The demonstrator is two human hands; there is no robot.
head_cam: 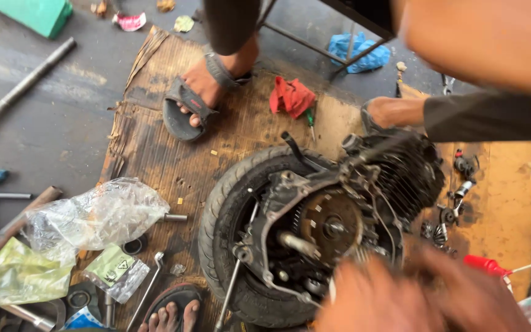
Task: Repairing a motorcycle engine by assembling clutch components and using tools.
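Cardboard sheet (155, 154): large, oil-stained and brown, spread flat on the grey floor under everything at the centre.
Tyre (219, 209): a black rubber tyre lying flat on the cardboard, serving as a cradle.
Engine (333, 215): a greasy motorcycle engine resting on the tyre, its side cover off, so a round clutch assembly and gears show; the finned cylinder points to the right.
Left hand (370, 301): the wearer's own, blurred, at the bottom edge, right at the engine's lower open side; I cannot tell whether it is closed on anything.
Right hand (468, 295): also blurred, just beside the left one, near the engine's lower right corner; its grip cannot be made out either.
Other person's hand (391, 112): dark-sleeved, reaching in from the right and touching the top of the engine.
Sandalled foot (201, 92): another person's, planted on the cardboard's upper part.
Clear plastic bag (99, 215): crumpled, left of the tyre.
Red rag (291, 95): bunched on the cardboard above the engine.
Wrench (149, 286): slim and metal, lying near the bottom left of the tyre.
Small engine parts (450, 209): scattered just right of the cylinder.
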